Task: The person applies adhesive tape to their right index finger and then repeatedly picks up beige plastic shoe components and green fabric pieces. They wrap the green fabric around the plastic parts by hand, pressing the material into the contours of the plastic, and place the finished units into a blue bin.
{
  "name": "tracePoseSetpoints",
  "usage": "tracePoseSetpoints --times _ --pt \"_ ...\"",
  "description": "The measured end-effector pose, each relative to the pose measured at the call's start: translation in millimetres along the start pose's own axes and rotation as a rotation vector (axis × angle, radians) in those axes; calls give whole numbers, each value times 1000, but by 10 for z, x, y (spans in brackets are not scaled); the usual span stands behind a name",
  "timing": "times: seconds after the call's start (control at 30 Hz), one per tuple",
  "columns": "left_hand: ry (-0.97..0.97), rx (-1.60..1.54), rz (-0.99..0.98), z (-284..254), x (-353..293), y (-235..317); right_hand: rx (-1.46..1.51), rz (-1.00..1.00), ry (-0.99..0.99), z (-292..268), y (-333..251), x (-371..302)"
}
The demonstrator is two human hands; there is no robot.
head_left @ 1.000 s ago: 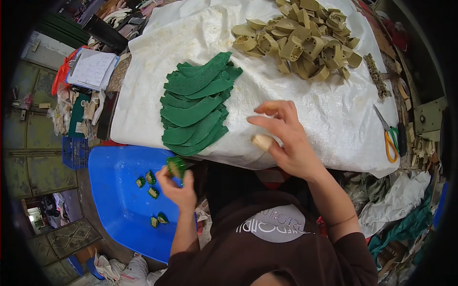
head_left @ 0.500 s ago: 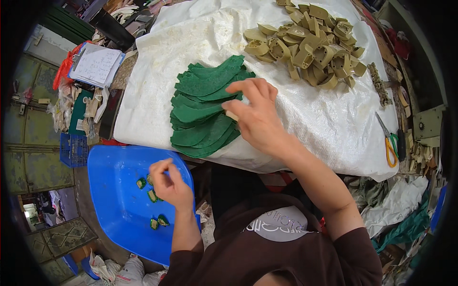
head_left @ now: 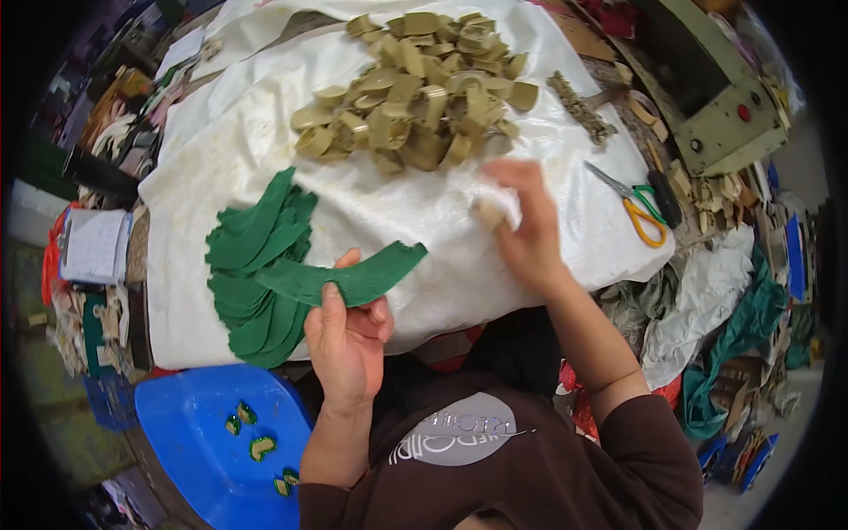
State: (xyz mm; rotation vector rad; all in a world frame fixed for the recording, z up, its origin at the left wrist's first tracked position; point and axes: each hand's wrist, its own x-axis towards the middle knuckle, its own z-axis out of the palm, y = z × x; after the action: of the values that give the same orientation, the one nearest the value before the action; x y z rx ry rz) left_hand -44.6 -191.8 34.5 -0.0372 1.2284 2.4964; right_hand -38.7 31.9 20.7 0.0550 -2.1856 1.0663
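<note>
A curved green fabric-like strip (head_left: 358,281) is pinched between the thumb and fingers of my left hand (head_left: 346,340). Its left end overlaps a fanned stack of similar green strips (head_left: 261,256) on the white sheet. My right hand (head_left: 534,230), smeared by motion, is over the sheet just below a heap of tan curved molded pieces (head_left: 424,97). Its thumb and fingers are apart, with a pale covering on the thumb. I see nothing held there, and it does not touch the heap.
A blue tub (head_left: 199,450) at lower left holds several small green-and-tan pieces. Orange-handled scissors (head_left: 640,208) lie at the sheet's right edge, near a dark-handled tool (head_left: 664,199). A green metal machine (head_left: 733,124) stands far right; a clipboard (head_left: 93,246) lies at left.
My left hand has come up from over the blue tub and now grips a green strip. My right hand has left the green stack and moved right, toward the tan heap. The view has shifted rightward.
</note>
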Motion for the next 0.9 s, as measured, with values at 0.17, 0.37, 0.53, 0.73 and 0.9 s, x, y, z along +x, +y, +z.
tracePoseSetpoints --times 0.17,0.37,0.53,0.73,0.9 --pt "-85 30 -22 192 64 -121 -406 31 202 -171 719 395" --pt "-96 81 -16 170 49 -237 -378 361 40 -264 675 545" --pt "-49 137 32 106 38 -251 -102 333 -33 -305 365 181" --pt "-135 33 -2 99 46 -258 -347 80 -107 -327 298 -157" --pt "-120 58 35 0 -24 -295 414 293 -88 -332 -445 -244"
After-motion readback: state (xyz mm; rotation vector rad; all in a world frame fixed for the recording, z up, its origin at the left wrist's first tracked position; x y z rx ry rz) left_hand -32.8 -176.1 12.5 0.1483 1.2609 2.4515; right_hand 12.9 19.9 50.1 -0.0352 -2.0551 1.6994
